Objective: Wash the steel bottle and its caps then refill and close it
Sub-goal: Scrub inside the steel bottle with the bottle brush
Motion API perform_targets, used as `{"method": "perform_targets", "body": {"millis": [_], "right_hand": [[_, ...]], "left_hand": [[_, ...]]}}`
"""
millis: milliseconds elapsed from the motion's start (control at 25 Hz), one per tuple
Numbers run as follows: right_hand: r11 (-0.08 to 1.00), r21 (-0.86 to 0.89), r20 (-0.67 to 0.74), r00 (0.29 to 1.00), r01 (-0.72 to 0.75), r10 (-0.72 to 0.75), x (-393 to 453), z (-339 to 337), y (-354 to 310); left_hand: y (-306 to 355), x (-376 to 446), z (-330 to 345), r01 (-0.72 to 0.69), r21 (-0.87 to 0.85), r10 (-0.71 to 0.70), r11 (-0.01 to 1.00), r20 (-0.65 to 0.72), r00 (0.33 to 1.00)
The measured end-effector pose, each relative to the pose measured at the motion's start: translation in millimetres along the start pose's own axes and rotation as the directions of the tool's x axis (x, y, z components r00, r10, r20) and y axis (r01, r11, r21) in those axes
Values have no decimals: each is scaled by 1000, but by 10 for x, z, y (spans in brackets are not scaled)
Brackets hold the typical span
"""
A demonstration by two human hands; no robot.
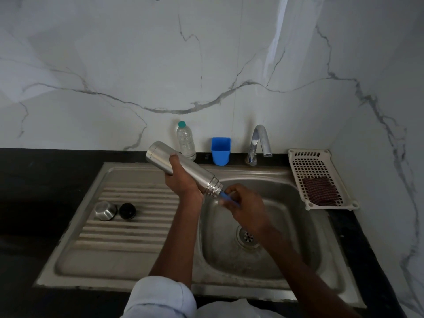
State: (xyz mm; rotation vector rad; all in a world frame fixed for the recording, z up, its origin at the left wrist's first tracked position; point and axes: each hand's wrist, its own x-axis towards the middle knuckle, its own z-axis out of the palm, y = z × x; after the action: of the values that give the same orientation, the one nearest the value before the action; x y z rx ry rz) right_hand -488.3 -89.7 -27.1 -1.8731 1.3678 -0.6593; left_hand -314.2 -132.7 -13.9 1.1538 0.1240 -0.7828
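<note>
Head view: dark surface point(46, 180) with steel sink point(263, 267), ribbed drainboard point(128, 228) on left side. White basket point(296, 157) right of tap point(260, 141), scrub pad point(320, 191) inside. Steel bottle point(183, 167) tilted over basin, mouth down-right, left hand point(181, 182) fingers wrapped round its middle. Plastic bottle point(186, 141) and blue cup point(220, 150) by wall. Right hand point(245, 204) fingers pinching blue brush handle point(226, 198) at bottle mouth. Steel cap point(106, 210) and black cap point(127, 210) side by side on drainboard.

The steel bottle point(183, 167) is tilted, open threaded mouth down-right over the sink basin point(298, 226). Its 2 caps, steel cap point(106, 210) and black cap point(127, 210), lie side by side on the drainboard point(128, 232).
</note>
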Motion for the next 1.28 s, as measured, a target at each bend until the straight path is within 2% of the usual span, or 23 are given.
{"method": "perform_targets", "body": {"millis": [80,160,240,320,400,480,560,640,720,800,880,920,1000,1080,1200,1280], "right_hand": [[980,-169,-102,987,109,-128,-3,57,31],[977,-183,-183,973,106,-140,11,82,1],[998,43,-128,990,-48,53,47,19,-67],[948,226,14,974,-224,227,69,-24,-87],[964,138,57,973,-228,222,123,-29,-148],[984,-89,2,988,-154,155,147,-24,-180],[976,-202,-6,997,-81,81,124,-129,-52],[988,-143,26,998,-57,61,56,-365,267],[992,-64,7,994,-111,112,-34,-540,498],[972,-194,37,989,-133,142,-12,-504,501],[940,-335,34,996,-62,78,93,-304,351],[936,-352,16,999,-21,29,136,-226,250],[949,-312,4,999,49,-50,169,-222,192],[971,-233,-6,998,60,-63,120,-326,367],[978,-198,-80,996,-63,48,-55,-555,721],[959,-268,-94,993,-96,73,-110,-551,793]], "left_hand": [[-8,-8,8,4,-6,-5,1000,-4,1000],[-39,-21,19,7,-18,-7,1000,-11,1000],[-32,-42,32,-11,-24,11,1000,-5,1000],[-20,-38,42,-54,2,53,999,48,997],[-35,-60,65,-63,-2,63,998,81,995],[-44,-87,96,-45,-9,46,999,80,996],[-9,-10,90,-49,-15,50,999,78,996],[98,138,45,-69,-69,72,995,39,997],[152,298,-24,-87,-145,88,986,1,996],[105,265,-64,-92,-120,88,989,-39,995],[19,140,-29,-61,-90,56,994,-54,997],[-8,98,-4,-43,-83,39,996,-49,998],[11,60,38,-20,-79,19,997,-18,1000],[95,134,35,-41,-87,42,995,3,999],[308,305,-42,-124,-206,110,971,-76,991],[393,382,-59,-170,-281,125,945,-171,977]]}}
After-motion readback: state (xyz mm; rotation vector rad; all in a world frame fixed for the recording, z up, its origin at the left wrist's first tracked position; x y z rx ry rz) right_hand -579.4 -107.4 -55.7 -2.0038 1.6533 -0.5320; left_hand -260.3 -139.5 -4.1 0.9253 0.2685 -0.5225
